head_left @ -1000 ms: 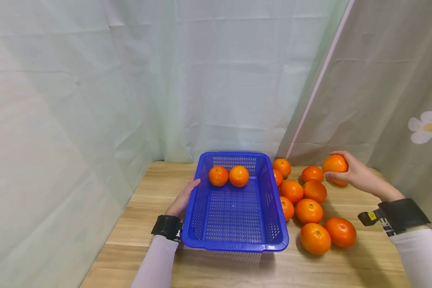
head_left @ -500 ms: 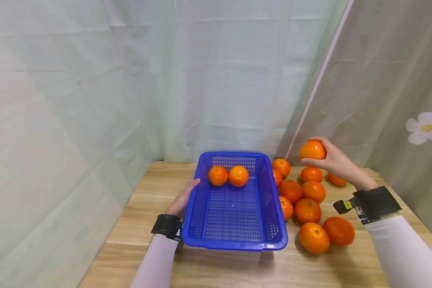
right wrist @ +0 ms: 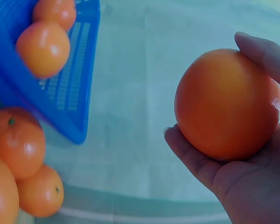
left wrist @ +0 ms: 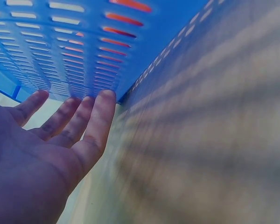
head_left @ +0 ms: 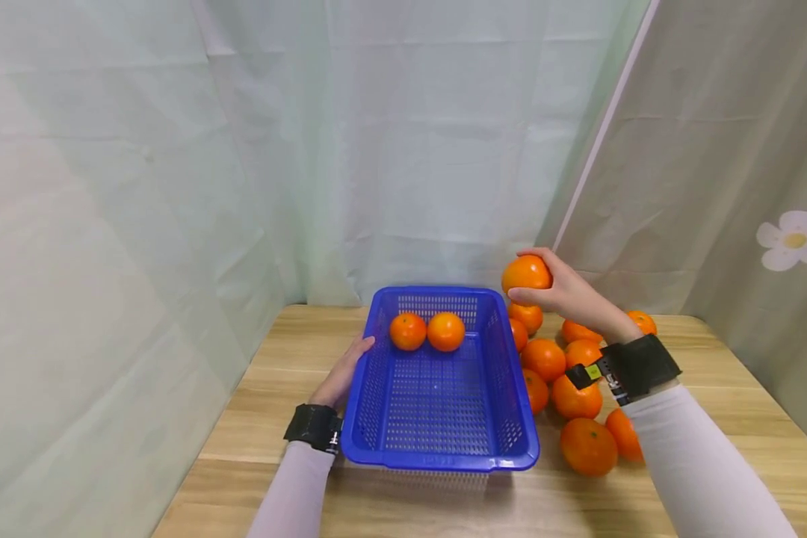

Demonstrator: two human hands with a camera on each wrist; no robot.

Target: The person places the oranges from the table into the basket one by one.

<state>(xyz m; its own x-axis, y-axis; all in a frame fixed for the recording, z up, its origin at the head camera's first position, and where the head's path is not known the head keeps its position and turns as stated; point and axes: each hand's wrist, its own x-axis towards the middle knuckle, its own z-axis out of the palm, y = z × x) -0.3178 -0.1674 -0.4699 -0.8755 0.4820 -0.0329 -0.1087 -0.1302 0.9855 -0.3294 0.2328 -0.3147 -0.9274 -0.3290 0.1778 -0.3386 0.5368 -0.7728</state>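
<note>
My right hand point(head_left: 565, 291) grips an orange point(head_left: 524, 274) between thumb and fingers. It is held up in the air, just beyond the back right corner of a blue plastic basket point(head_left: 440, 460). In the right wrist view the held orange point(right wrist: 226, 105) sits against the palm. Two oranges point(head_left: 446, 331) lie side by side at the back inside the basket. On the basket's left side rests my left hand point(head_left: 341, 373). The left wrist view shows its extended fingers point(left wrist: 99, 123) at the perforated wall point(left wrist: 60, 51), with no curl round the rim visible.
Several loose oranges point(head_left: 577, 396) lie on the wooden table point(head_left: 255, 418) to the right of the basket; my right forearm partly hides some. A pale curtain point(head_left: 417, 149) hangs behind the table and along both sides.
My right hand has lifted the orange from the back right of the table and carried it left toward the basket. The left hand and the basket have stayed in place.
</note>
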